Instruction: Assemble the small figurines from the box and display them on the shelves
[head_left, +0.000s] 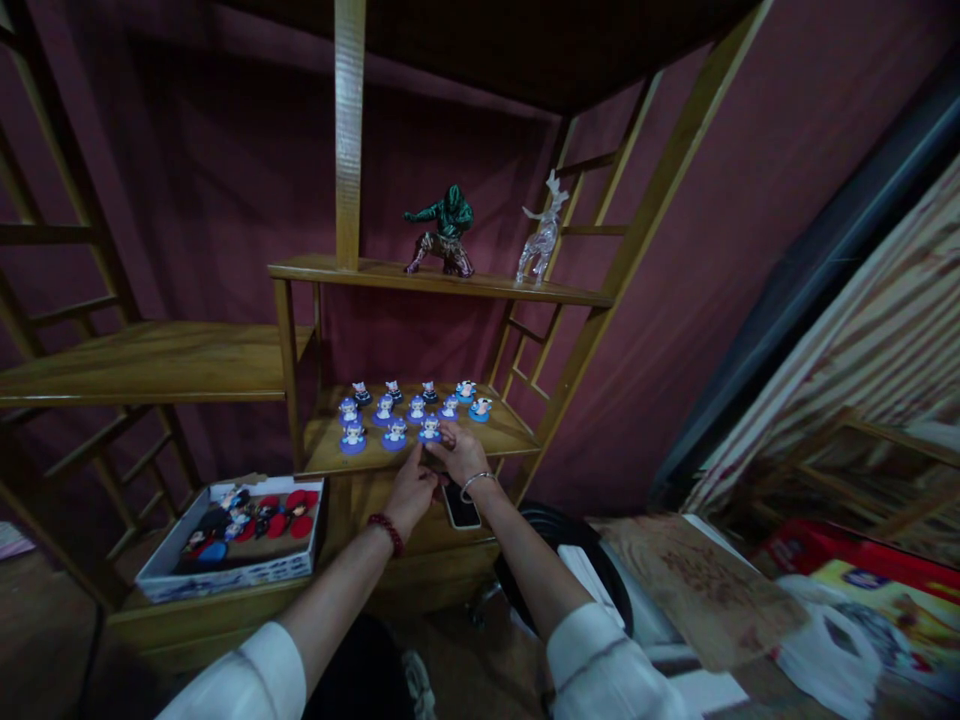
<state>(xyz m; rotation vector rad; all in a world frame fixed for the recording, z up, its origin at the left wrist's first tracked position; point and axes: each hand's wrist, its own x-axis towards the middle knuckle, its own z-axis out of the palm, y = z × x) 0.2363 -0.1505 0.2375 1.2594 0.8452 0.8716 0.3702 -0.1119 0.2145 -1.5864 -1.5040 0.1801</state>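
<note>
Both hands are at a small purple-and-white figurine on a purple round base, at the front edge of the shelf board. My right hand, with a silver bracelet, has its thumb and fingers closed at the figurine's right side. My left hand, wearing a dark red bead bracelet, has its fingertips pinched at the base from the front left. Similar purple figurines stand upright beside and behind it in rows. Further back are dark-based figurines and a pair on blue bases.
Below left, an open box holds several figurines with red and blue bases. A phone lies under the right wrist. On the upper shelf stand a green crouching statue and a clear deer. A wooden post rises there.
</note>
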